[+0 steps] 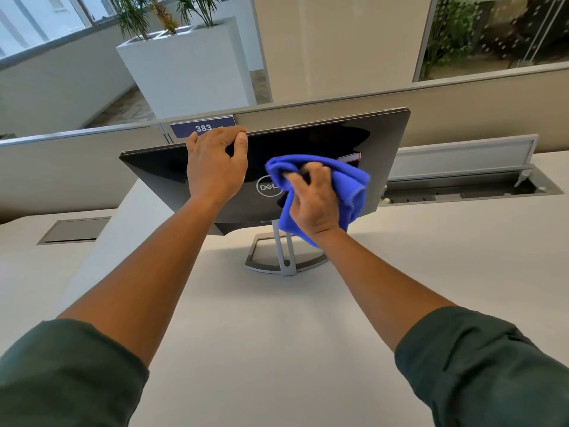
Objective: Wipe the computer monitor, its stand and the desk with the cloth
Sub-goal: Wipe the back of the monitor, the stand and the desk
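Observation:
A black Dell monitor (378,143) stands on the white desk (277,334) with its glossy back facing me and tilted. Its silver stand (286,257) rests on the desk below it. My left hand (215,167) grips the monitor's top edge, fingers curled over it. My right hand (314,201) holds a bunched blue cloth (351,186) pressed against the back panel, just right of the Dell logo. The screen side is hidden from me.
A grey partition with a blue "383" plate (203,128) runs behind the monitor. An open cable tray (468,189) lies at the right, a closed grey hatch (74,231) at the left. A white planter (184,69) stands beyond the partition.

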{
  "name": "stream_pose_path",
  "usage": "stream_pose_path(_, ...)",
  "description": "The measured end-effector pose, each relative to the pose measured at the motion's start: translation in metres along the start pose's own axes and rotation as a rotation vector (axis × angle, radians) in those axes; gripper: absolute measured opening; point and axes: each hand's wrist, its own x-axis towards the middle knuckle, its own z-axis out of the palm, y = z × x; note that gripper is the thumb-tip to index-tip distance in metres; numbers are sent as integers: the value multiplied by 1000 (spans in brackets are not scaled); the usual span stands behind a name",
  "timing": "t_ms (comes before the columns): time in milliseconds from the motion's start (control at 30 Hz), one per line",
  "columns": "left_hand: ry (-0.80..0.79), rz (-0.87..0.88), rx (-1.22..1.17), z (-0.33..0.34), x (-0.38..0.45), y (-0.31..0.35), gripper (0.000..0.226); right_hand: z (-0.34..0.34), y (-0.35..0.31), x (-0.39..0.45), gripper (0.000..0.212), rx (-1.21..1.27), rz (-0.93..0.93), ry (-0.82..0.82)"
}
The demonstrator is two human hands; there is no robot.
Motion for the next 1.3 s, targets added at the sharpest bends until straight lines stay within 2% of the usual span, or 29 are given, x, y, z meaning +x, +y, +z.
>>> stream_pose_path(67,1,-3,-3,-1,0,0,36,8,-8,-6,30,-35,-116,-120)
stream_pose_path(233,1,-13,6,-2,0,2,34,11,6,-27,27,-87,-273,-321)
stream_pose_path(333,-4,-16,-1,-3,-2,1,34,1,33,-49,26,-115,-223,-360)
stream_pose_path(367,-2,-16,1,-3,-2,1,34,-3,44,-59,23,-96,-111,-337)
stream_pose_path(400,-4,-16,6,-3,-3,1,34,-8,52,-65,17,-17,116,-273)
stream_pose_path(500,-4,-12,8,-3,-3,2,35,-17,85,-67,19,235,1031,-18)
stream_pose_path(567,-5,-6,-6,-2,-3,2,35,-26,103,-61,6,326,1246,-63)
stream_pose_path(600,-7,-5,-9,-1,-3,2,36,-29,108,-58,8,401,1287,-122)
stream_pose_path(667,-8,-6,-8,-1,-2,2,36,-28,109,-54,14,603,1385,-117)
stream_pose_path(833,-12,-13,-9,-2,-3,3,36,-13,78,-53,38,1256,1732,78)
stream_pose_path(900,0,-14,-13,-2,-4,3,37,-4,56,-50,33,1438,1766,96)
stream_pose_path(967,10,-17,-16,-1,-4,2,37,4,35,-46,24,1492,1779,41)
stream_pose_path(1133,23,-8,-26,2,-2,-1,37,13,26,-52,32,1422,1790,-33)
stream_pose_path(1200,25,-4,-25,3,-2,-1,37,11,35,-55,30,1377,1798,-2)
stream_pose_path(1300,28,-2,-17,4,-1,-3,37,7,47,-57,29,1303,1801,145)
